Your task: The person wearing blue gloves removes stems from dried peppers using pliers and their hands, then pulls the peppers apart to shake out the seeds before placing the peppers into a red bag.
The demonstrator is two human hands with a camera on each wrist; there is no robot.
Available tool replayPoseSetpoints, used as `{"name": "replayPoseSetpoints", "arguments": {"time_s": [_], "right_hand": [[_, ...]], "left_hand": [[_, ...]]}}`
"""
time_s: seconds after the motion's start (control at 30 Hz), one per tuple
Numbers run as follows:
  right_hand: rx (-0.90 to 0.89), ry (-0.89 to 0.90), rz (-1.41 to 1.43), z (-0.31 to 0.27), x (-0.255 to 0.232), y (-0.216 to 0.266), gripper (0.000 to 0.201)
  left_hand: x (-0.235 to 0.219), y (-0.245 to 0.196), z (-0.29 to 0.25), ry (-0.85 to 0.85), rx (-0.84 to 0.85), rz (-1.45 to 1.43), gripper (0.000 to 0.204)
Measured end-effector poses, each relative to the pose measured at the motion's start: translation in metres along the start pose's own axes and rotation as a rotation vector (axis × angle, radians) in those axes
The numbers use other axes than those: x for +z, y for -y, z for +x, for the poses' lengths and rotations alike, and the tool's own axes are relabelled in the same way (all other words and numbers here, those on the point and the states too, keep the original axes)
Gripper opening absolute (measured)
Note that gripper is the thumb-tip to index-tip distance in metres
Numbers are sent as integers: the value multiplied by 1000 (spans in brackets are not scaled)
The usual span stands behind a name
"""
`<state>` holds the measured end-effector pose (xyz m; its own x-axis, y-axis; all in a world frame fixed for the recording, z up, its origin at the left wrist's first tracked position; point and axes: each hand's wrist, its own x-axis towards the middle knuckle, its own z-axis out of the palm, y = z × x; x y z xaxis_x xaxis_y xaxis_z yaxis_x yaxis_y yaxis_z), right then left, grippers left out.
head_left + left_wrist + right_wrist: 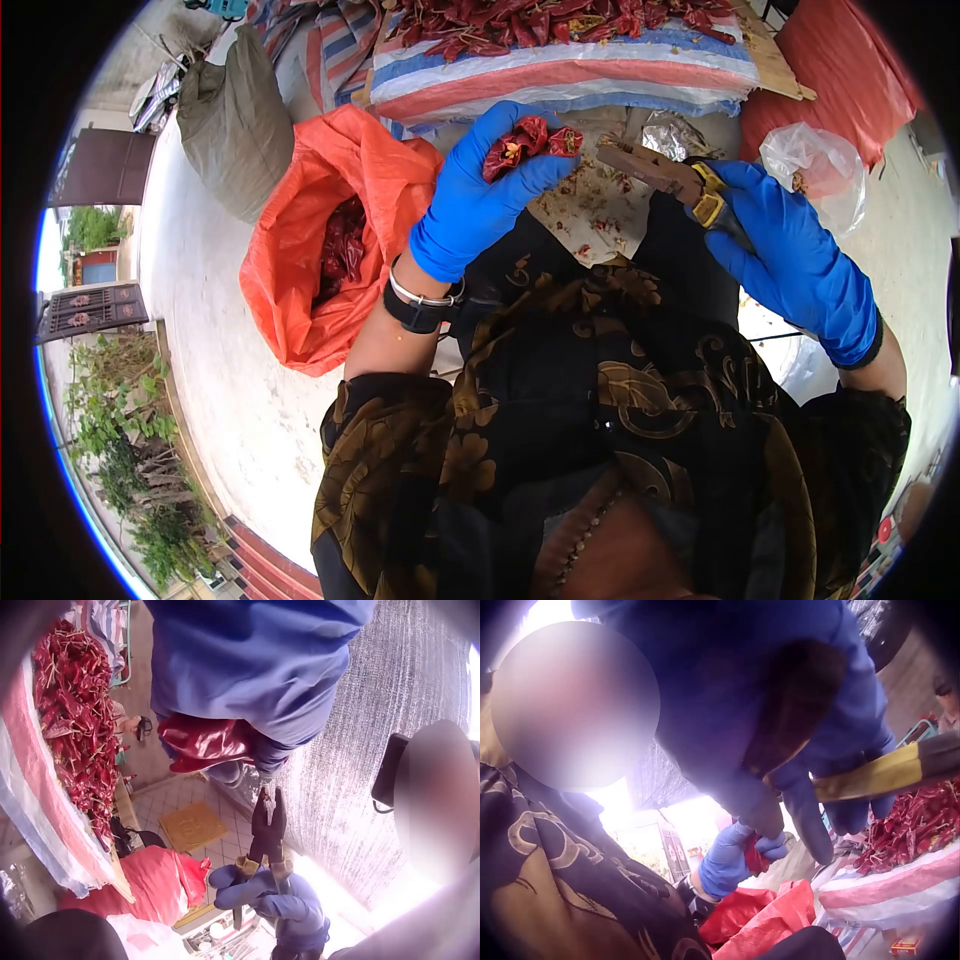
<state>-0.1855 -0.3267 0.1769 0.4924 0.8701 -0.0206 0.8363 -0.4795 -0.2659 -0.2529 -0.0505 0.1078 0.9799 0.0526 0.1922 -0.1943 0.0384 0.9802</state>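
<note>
The left hand (pixel 475 205), in a blue glove, pinches a bunch of dried red chillies (pixel 530 140) between curled fingers and thumb, at about 11 o'clock in the head view, over the lap. The right hand (pixel 790 260), also gloved, is wrapped round the yellow handles of a pair of pliers (pixel 680 180), whose rusty nose points toward the chillies from 1 o'clock. In the left wrist view the pliers (pixel 268 825) sit just below the held chillies (pixel 206 742), the nose very near the glove.

The likeliest mishap, as I judge it, is the nose nipping the glove or a fingertip, since the metal tip works so close to the pinching fingers. A brittle chilli could also crumble and scatter seeds onto the dark patterned clothing, where bits already lie.

At 9 o'clock an orange sack (pixel 330 230) stands open with chillies inside; a loose pinch might drop the bunch short of it. A heap of chillies (pixel 560 25) lies on striped sheeting at 12 o'clock.
</note>
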Motion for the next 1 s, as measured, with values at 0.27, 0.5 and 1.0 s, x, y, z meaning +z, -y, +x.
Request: {"name": "replayPoseSetpoints", "arguments": {"time_s": [0.27,0.5,1.0], "right_hand": [[-33,14,-129,1,5,1,47],[-132,-161,-218,1,11,5,30],[80,108,318,6,3,6,27]], "left_hand": [[7,6,3,0,307,222,36],[6,-8,8,67,523,796,42],[12,0,0,4,269,246,24]]}}
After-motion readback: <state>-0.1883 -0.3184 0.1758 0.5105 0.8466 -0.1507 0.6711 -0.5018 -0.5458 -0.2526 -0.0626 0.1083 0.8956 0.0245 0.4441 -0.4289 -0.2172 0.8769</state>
